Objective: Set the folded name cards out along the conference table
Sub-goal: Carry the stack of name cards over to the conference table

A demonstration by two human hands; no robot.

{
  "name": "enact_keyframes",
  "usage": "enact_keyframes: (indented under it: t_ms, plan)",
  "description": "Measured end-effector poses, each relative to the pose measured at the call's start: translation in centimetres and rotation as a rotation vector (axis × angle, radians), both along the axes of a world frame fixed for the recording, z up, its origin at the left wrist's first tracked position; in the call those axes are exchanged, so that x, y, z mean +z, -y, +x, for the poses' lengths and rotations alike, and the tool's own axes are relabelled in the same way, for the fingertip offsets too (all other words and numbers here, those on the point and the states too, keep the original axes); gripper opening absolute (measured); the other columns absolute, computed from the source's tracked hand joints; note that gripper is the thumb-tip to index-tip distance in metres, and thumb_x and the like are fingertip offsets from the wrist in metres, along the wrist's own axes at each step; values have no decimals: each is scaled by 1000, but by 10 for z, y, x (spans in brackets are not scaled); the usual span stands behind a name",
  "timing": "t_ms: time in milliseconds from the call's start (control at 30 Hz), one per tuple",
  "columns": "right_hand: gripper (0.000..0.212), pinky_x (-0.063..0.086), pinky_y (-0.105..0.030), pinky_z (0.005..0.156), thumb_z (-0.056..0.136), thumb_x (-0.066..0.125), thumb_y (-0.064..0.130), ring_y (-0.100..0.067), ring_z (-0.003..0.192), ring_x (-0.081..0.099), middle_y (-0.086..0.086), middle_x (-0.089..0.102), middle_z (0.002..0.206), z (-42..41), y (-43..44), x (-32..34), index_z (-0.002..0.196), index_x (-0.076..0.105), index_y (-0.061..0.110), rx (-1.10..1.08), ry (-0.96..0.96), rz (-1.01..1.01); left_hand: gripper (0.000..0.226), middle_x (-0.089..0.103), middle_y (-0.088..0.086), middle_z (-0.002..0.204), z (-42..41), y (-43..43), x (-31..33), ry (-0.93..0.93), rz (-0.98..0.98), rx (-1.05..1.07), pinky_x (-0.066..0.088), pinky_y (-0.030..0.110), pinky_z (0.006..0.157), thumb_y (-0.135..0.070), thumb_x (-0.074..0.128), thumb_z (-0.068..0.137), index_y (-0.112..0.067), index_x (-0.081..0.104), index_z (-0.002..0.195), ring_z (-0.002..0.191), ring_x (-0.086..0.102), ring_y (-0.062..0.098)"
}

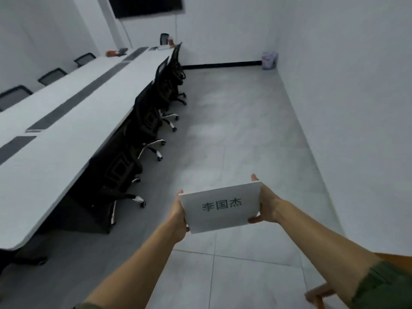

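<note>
From the head camera, your left hand (178, 216) and right hand (265, 204) are each closed on one short end of the stack of name cards (219, 207), which you hold out over the floor (234, 130), well apart from the conference table (66, 121) on your left. The table's near long edge looks bare, with chairs (138, 121) pushed in along it. Keep the stack squeezed square while you walk over, then free one hand to peel off the top card and stand it facing its chair.
</note>
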State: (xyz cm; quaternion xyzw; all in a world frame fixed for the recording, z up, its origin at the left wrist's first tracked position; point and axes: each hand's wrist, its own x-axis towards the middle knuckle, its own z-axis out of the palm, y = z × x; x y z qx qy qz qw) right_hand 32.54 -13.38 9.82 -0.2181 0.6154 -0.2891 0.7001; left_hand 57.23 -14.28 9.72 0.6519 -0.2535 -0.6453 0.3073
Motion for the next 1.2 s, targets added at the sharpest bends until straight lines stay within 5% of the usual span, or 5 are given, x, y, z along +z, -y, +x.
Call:
enact_keyframes:
  t_ms: [100, 300, 500, 933, 1200]
  plan:
    - [75, 47, -55, 98, 88, 20, 79, -35, 106, 61, -14, 68, 101, 53, 30, 0, 80, 62, 18, 91, 18, 10, 66, 70, 8, 79, 54, 7, 1, 14, 17, 84, 44, 34, 68, -70, 27, 92, -18, 64, 74, 78, 62, 26]
    - [76, 44, -58, 99, 90, 19, 77, -36, 110, 58, -16, 67, 104, 183, 111, -1, 82, 66, 17, 376, -25, 11, 72, 73, 9, 101, 171, 25, -12, -28, 43, 332, 46, 41, 90, -76, 25, 87, -20, 70, 91, 96, 65, 28]
    - [74, 48, -51, 90, 90, 21, 77, -33, 107, 57, -15, 67, 107, 293, 200, -17, 90, 65, 18, 582, -45, 12, 68, 72, 10, 103, 256, 65, -20, -21, 48, 526, 48, 36, 77, -72, 25, 89, -21, 68, 96, 94, 64, 27]
    - [74, 44, -34, 70, 78, 24, 88, -24, 71, 55, -11, 59, 78, 525, 372, -21, 74, 51, 20, 1035, -50, 46, 70, 70, 10, 100, 411, 148, -24, -94, -34, 963, 45, 44, 95, -73, 27, 89, -18, 70, 91, 96, 62, 30]
    - [74, 44, -33, 69, 80, 30, 86, -26, 75, 54, -9, 60, 81, 671, 423, -41, 91, 49, 15, 1098, -84, 121, 68, 71, 9, 93, 540, 191, -44, -121, 16, 1049, 44, 33, 63, -72, 23, 91, -20, 68, 88, 84, 62, 27]
